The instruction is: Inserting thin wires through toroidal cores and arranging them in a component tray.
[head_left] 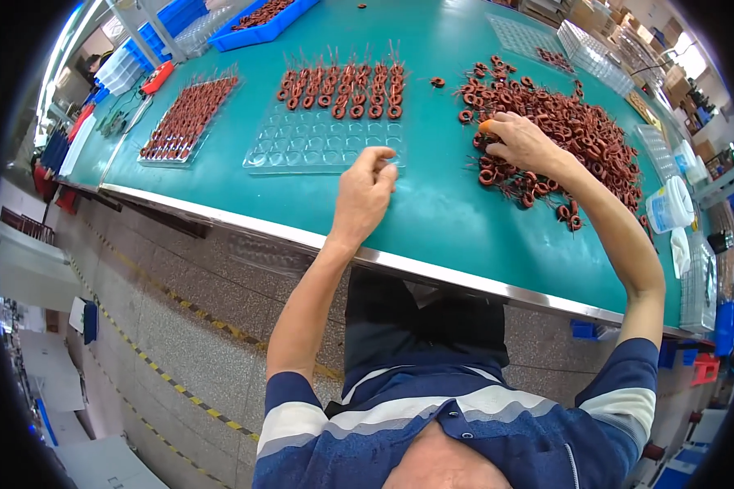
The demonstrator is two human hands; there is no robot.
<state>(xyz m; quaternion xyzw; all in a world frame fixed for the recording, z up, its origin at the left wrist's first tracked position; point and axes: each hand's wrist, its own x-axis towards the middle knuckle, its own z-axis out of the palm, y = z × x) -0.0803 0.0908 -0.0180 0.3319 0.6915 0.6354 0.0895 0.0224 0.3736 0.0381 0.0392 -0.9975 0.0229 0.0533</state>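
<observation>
A large heap of reddish-brown ring coils with wire leads (575, 134) lies on the right of the green table. My right hand (526, 145) reaches over the heap's left edge, an orange cover on one fingertip; its fingers are spread, touching the coils. A clear plastic tray (302, 147) with round pockets lies to the left, its far rows holding upright coils (342, 85) and its near rows bare. My left hand (365, 191) is beside the tray's near right corner with fingers curled together; whether anything is in them is hidden.
A filled tray of coils (189, 118) lies further left. At the far left stands a blue bin (263, 23) with coils. Clear trays (522, 37) line the far right, and a white tub (670, 205) stands at the right. A metal edge (432, 273) borders the table's front.
</observation>
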